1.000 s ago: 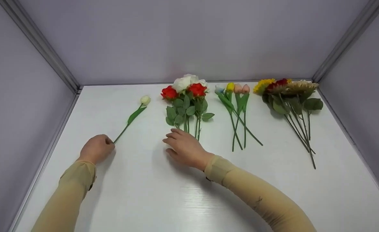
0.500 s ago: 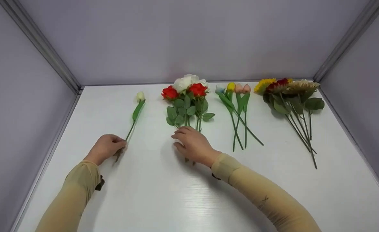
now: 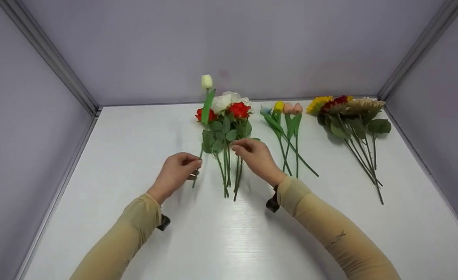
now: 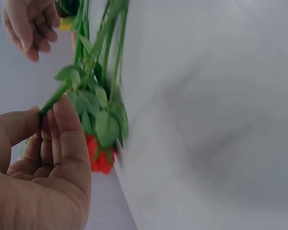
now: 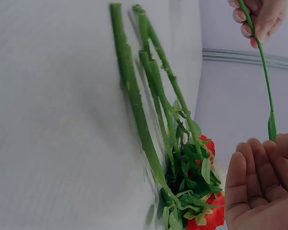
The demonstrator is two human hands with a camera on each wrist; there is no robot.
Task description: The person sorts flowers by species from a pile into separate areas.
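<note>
The left hand (image 3: 176,171) pinches the thin green stem of a smooth, cream-white artificial tulip (image 3: 206,82), held upright just left of the bunch of red and white fabric roses (image 3: 227,116) with matte oval leaves. The right hand (image 3: 254,155) hovers over the rose stems with loosely curled fingers, holding nothing. On the glossy white table (image 3: 135,128) lie slim pastel tulips (image 3: 287,116) and frilly sunflowers (image 3: 345,112), well apart to the right.
</note>
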